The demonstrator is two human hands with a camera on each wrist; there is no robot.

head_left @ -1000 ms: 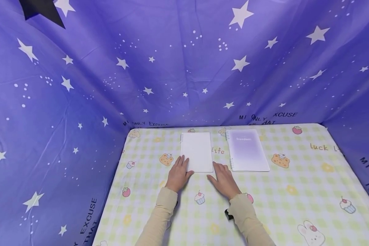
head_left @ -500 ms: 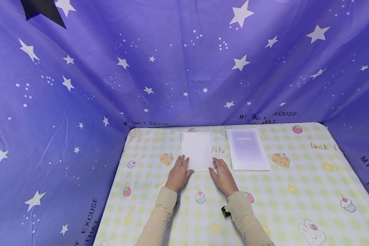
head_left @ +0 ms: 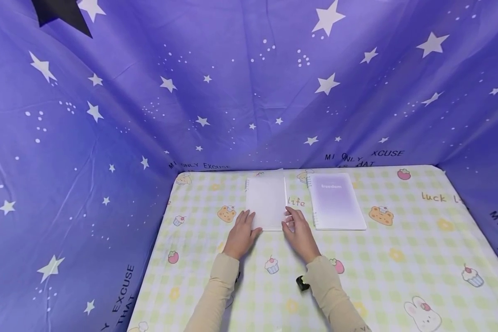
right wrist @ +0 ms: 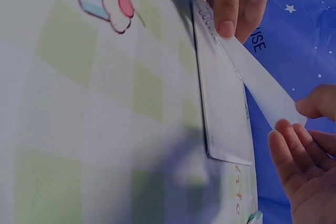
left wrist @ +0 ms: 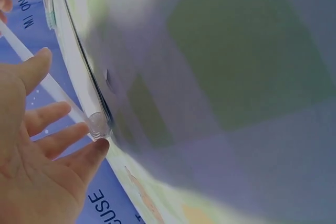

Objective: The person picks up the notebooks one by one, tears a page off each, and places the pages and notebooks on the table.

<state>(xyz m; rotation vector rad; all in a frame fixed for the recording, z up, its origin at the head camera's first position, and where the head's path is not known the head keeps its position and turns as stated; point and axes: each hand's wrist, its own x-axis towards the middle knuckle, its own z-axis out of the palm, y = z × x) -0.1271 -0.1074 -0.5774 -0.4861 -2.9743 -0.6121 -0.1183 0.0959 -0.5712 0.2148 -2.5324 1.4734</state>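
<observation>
A white spiral notebook (head_left: 267, 210) lies on the checked tablecloth, its rings along the left side. My left hand (head_left: 240, 235) rests at its lower left edge with fairly straight fingers, which touch near the spiral binding (left wrist: 97, 124) in the left wrist view. My right hand (head_left: 300, 235) is at the notebook's lower right. In the right wrist view, it pinches the free edge of a raised white sheet (right wrist: 262, 85) between thumb and fingers. That sheet tilts up from the rings, above the rest of the notebook, and the left thumb lies by its ringed side.
A purple notebook (head_left: 336, 207) marked "freedom" lies just right of the white one. The tablecloth (head_left: 419, 258) carries printed cupcakes, bears and strawberries. A blue star-patterned curtain (head_left: 232, 92) surrounds the table's back and sides.
My right hand has moved up and left onto the white notebook's right edge and taken hold of a sheet, which has risen. My left hand stays in place.
</observation>
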